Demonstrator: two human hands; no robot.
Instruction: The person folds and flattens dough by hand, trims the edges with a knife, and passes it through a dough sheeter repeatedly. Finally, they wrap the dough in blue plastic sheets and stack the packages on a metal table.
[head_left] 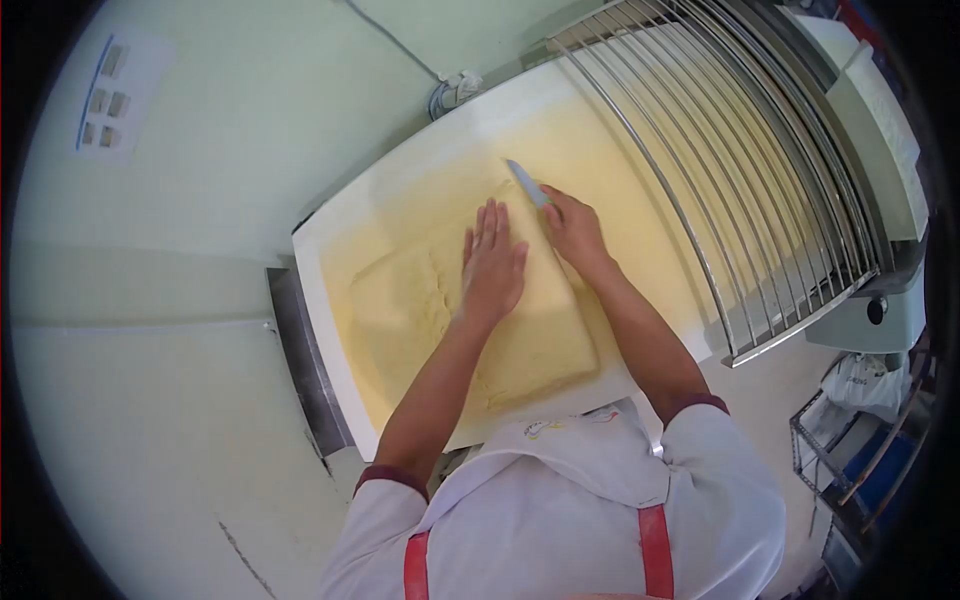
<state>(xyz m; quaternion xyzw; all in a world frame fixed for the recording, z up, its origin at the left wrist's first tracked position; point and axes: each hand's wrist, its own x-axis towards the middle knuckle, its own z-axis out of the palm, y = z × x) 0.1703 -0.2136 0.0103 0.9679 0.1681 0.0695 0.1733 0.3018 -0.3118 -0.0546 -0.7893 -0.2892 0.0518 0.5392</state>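
Note:
A wide slab of pale yellow dough [545,330] lies on a white, yellow-dusted work surface [620,130]. A rough seam runs along the slab's middle, left of my left hand. My left hand [492,265] rests flat on the dough, fingers stretched toward the far edge. In my right hand [578,230] is a knife [525,182], its handle wrapped by my fingers. The blade points away to the upper left, close over the far right edge of the slab. My right palm and the knife handle are partly hidden by my fingers.
A curved metal wire guard [700,170] covers the right end of the surface, with machine housing [875,310] beside it. A wall with a cable [455,90] stands behind. At lower right is a wire rack [840,450] with a plastic bag [868,385].

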